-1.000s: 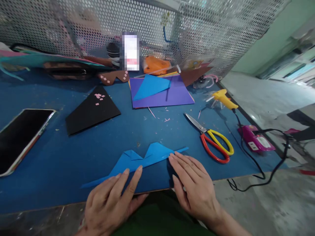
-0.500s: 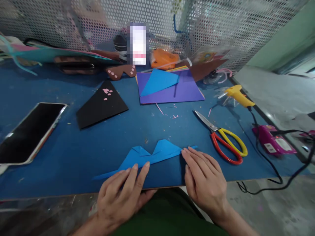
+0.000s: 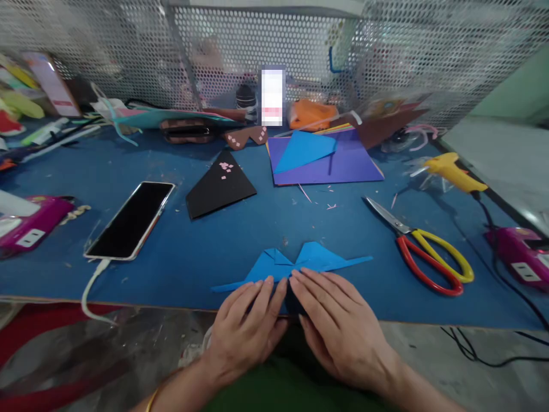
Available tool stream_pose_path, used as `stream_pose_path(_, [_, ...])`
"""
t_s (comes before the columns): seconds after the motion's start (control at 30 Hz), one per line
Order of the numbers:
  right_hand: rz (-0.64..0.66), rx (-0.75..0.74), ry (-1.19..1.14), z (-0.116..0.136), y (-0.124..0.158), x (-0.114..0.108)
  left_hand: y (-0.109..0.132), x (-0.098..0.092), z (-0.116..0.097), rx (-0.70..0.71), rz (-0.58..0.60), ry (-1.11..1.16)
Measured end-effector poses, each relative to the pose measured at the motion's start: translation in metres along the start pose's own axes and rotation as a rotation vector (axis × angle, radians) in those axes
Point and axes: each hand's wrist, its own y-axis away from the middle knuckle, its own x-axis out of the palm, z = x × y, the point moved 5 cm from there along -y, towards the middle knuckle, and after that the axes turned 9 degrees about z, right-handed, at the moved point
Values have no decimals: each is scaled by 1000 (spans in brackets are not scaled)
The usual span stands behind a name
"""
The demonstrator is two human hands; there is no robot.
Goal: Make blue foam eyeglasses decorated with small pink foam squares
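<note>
A folded blue paper piece (image 3: pixel 315 256), with two raised peaks and thin pointed ends, lies flat near the table's front edge. My left hand (image 3: pixel 253 320) rests on its lower edge left of the middle, fingers stretched out. Close beside it, my right hand (image 3: pixel 337 320) lies with straight fingers, its fingertips on the paper's lower edge near the centre. Both hands are open and press from above; my thumbs are partly hidden below the table edge. To the right lie scissors (image 3: pixel 403 229) with one red and one yellow handle, blades slightly apart.
Behind are a black paper piece (image 3: pixel 218 191) with pink bits and purple sheets (image 3: pixel 343 169) under a blue paper piece (image 3: pixel 304 150). A phone (image 3: pixel 132 220) on a white cable lies left. A yellow glue gun (image 3: pixel 457 171) and magenta power strip (image 3: pixel 521 257) sit right.
My right hand has slid left along the paper's lower edge, from its right end to the middle beside my left hand. The camera view has turned left.
</note>
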Motion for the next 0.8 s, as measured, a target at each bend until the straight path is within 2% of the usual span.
stream_pose_path(0.13, [9, -9, 28, 4, -6, 8, 5, 2, 3, 10, 18, 16])
stream_pose_path(0.27, [-25, -31, -1, 3, -5, 6, 6, 2, 6, 27, 12, 27])
stream_pose_path(0.5, [-31, -38, 71, 1, -3, 13, 5, 3, 8, 6, -52, 47])
stream_pose_path(0.63, [-162, 2, 122, 8, -3, 24, 7, 5, 11, -12, -103, 48])
stream_pose_path(0.8, [-278, 33, 148, 14, -11, 30, 10, 7, 13, 38, -91, 37])
